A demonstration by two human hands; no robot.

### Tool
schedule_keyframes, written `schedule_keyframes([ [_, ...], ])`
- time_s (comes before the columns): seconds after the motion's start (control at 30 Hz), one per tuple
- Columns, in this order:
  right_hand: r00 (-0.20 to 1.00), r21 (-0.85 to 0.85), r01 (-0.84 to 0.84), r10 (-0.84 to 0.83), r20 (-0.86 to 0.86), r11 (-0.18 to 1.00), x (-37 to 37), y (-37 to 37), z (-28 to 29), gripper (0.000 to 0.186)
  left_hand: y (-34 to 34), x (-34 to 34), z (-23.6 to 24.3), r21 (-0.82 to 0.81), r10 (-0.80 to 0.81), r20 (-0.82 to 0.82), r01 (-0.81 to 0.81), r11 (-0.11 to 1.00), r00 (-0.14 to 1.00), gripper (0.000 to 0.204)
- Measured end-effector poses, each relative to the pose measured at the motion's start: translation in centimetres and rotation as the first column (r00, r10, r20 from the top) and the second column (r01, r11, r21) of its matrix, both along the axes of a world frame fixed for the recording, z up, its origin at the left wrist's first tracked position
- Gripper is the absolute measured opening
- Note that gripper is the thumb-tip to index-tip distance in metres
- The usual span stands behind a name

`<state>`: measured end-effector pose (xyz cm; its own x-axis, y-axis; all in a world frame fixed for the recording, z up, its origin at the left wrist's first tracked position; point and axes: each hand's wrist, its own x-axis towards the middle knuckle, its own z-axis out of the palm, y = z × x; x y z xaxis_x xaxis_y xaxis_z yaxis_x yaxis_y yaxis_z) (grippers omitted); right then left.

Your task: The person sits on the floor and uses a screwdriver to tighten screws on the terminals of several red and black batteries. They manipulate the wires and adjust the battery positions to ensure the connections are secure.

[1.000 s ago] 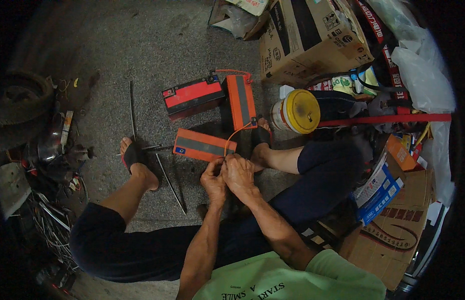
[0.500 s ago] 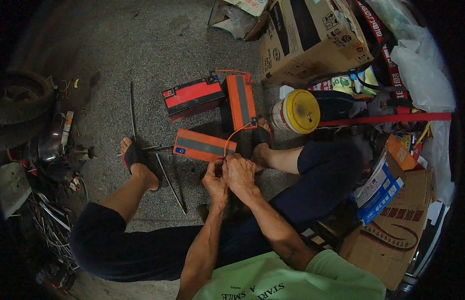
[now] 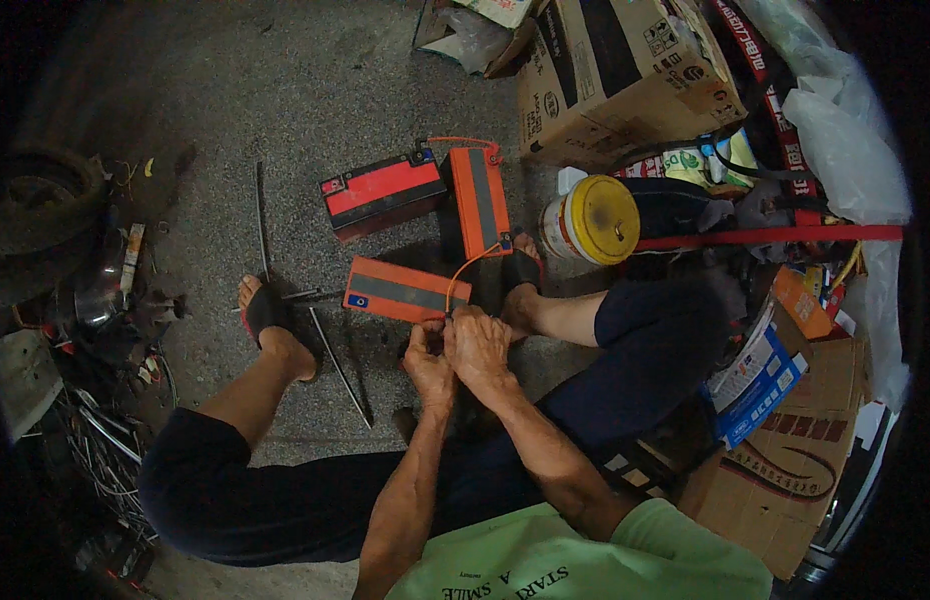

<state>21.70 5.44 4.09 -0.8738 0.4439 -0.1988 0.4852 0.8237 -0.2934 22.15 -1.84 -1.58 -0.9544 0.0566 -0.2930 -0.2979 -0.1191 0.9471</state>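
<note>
Orange covers the box-shaped battery with a grey stripe (image 3: 393,287) that we see lying on the speckled grey floor (image 3: 215,130), between the left foot (image 3: 273,318) and the right foot (image 3: 523,270). At its near right corner our left hand (image 3: 429,365) and right hand (image 3: 480,345) meet, fingers bent inward; the tips are hidden, so we cannot tell whether they grip the thin orange wire (image 3: 468,267) looping from a second orange, grey-striped battery (image 3: 480,200). Toward the floor's right edge stands a yellow-lidded white bucket (image 3: 605,222).
</note>
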Motion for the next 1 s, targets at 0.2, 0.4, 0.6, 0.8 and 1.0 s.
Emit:
schedule_keyframes([
  [0.2, 1.0, -0.054, -0.026, 0.026, 0.011, 0.998, -0.2, 0.5, 0.2, 0.019, 0.0, 0.1, 0.1, 0.065, 0.014, 0.086, -0.02, 0.998, 0.996, 0.01],
  [0.4, 0.999, -0.049, 0.017, -0.018, -0.028, 0.999, -0.1, 0.3, -0.2, 0.017, 0.0, 0.1, -0.4, 0.042, 0.028, 0.083, -0.032, 0.999, 0.996, 0.011],
  [0.6, 1.0, -0.047, 0.005, -0.005, 0.001, 0.999, -0.1, 0.4, -0.5, 0.022, -0.1, 0.1, -0.6, 0.071, 0.012, 0.097, -0.019, 0.997, 0.995, 0.011],
  [0.8, 0.999, -0.108, 0.028, -0.024, 0.041, 0.994, -0.5, 0.3, 0.6, 0.022, -0.2, 0.1, -0.8, 0.04, 0.014, 0.095, -0.018, 0.999, 0.995, 0.011],
  [1.0, 0.999, -0.068, 0.006, -0.003, 0.047, 0.998, -0.4, 0.4, 0.6, 0.021, -0.2, 0.1, -0.9, 0.001, 0.01, 0.093, -0.01, 1.0, 0.996, 0.01],
])
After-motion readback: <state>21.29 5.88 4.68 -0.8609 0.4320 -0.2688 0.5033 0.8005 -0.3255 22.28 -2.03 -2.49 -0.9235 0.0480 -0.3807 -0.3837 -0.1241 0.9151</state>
